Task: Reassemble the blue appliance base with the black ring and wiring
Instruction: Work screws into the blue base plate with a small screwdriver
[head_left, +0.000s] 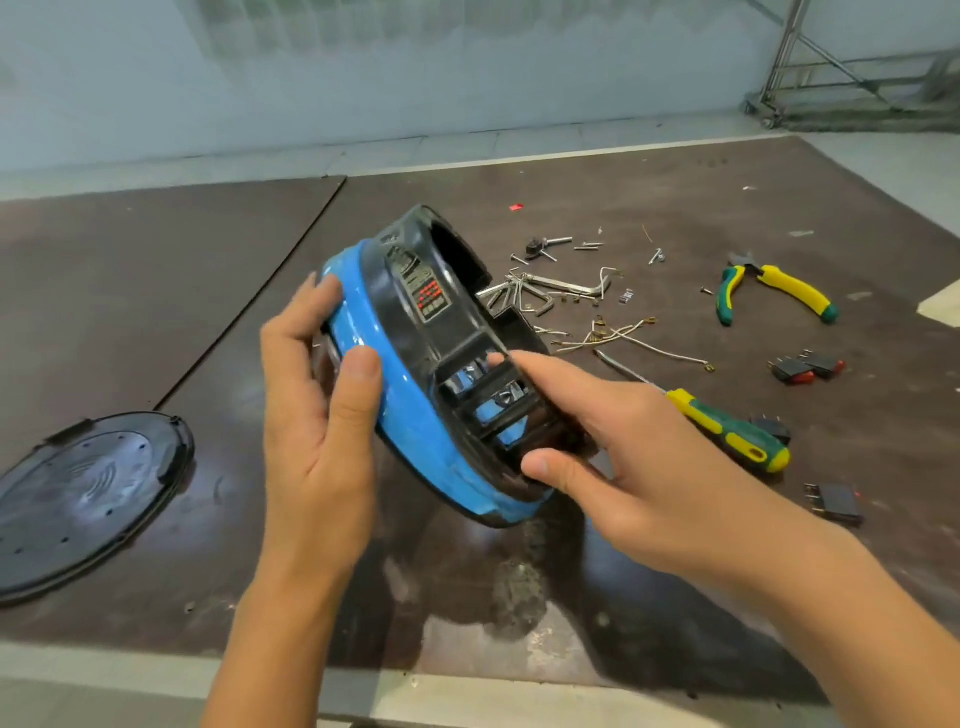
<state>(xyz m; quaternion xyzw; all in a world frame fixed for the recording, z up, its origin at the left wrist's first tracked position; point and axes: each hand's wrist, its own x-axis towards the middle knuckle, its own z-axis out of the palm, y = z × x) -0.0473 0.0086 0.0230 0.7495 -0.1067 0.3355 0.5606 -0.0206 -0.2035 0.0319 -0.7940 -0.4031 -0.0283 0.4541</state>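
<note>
Blue appliance base (415, 447) is being held tilted on its edge in the middle of the view, over a dark brown surface (156, 312). Whether its lower edge is touching the surface cannot be told. One black ring (400, 317) is sitting against the base's open side, facing up and to the right. Its wall is carrying a small patch of red marks, and its open ribs are showing blue and metal inside.

Two hands are working on it. The left hand (317, 415) is grasping the blue wall, thumb lying on the near side and fingers curling round the far edge. The right hand (623, 467) is gripping the ring, thumb pressing on its lower rim and forefinger lying across the ribs.

One round black cover (88, 499) is lying flat well to the left. Beyond the right hand, several loose wires (623, 338) are lying near one bunch of bent metal keys (524, 296) and a scatter of small screws (582, 244). One pair of yellow and green pliers (774, 291) is lying farther right. One screwdriver (727, 431) with a yellow and green handle is lying just beside the right hand. Two red-buttoned switches (792, 373) are lying side by side near the right edge. Two black blocks with prongs are lying apart, one (774, 427) by the screwdriver handle and one (834, 501) nearer the viewer.
</note>
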